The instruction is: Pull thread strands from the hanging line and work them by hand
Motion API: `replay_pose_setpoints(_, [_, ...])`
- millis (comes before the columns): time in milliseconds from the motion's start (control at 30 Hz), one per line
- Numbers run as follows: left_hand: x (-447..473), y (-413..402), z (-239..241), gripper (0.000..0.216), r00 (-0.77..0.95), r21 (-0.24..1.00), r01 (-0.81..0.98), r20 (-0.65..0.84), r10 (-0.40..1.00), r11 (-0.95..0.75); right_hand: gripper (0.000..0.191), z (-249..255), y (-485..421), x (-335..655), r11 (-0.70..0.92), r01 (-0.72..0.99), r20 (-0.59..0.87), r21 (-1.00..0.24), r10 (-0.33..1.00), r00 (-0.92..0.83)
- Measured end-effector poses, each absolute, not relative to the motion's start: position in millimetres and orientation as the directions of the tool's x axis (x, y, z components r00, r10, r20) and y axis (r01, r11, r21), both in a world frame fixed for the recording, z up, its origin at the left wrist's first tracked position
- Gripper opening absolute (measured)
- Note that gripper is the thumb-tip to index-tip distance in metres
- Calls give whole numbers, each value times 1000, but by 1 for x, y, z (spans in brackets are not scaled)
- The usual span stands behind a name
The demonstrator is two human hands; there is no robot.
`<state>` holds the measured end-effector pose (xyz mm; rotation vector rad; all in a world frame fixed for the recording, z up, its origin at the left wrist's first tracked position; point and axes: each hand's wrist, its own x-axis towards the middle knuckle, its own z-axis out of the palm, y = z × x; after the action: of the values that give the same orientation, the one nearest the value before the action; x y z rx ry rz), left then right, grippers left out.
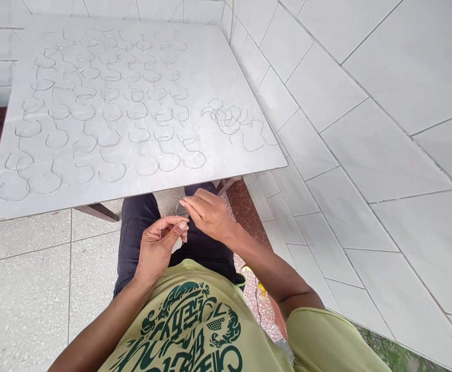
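Above my lap, just off the table's front edge, both hands hold one thin curved wire. My left hand pinches it between thumb and fingers, and part of its curve shows below those fingers. The fingertips of my right hand are closed on its upper end, to the right of the left hand. On the white table lie rows of thin wires bent into shapes like the figure 5, such as one bent wire near the front edge.
A tangled heap of wires lies on the table's right part. A white tiled wall runs along the right side. The table's wooden leg stands on the speckled floor to the left of my knees.
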<state>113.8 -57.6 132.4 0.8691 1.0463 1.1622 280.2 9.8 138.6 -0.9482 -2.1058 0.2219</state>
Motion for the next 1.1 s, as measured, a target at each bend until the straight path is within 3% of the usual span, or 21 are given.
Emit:
replay_pose_setpoints(167, [115,-54,137,14,-2,887,-414,-224,975,203,18,144,9,288,560,434,495,-706,828,-264])
replay_pose_setpoints(267, [114,-50,140,15,-66,882,-436,-230,971,180,27,144,0,292,299,313,252,-901,950,-184])
replay_pose_setpoints(367, [114,-46,140,14,-102,895,-416,-225,969,163,40,137,-13,288,39,162,-23,-986,931,-365])
replay_pose_setpoints(500, [114,-42,138,16,-92,893,-417,-227,969,170,46,129,-26,272,-109,63,-125,-992,875,-467])
replay_pose_setpoints(633, [110,-41,140,22,-49,888,-417,-233,971,193,47,128,-26,266,-116,28,-118,-993,914,-388])
replay_pose_setpoints(833, [96,-44,145,26,-21,844,-485,-271,962,227,44,134,-17,277,49,175,-9,-983,949,-315])
replay_pose_setpoints(1100, [94,-48,137,23,198,772,-531,-289,937,350,46,138,-15,280,199,299,113,-933,953,-281])
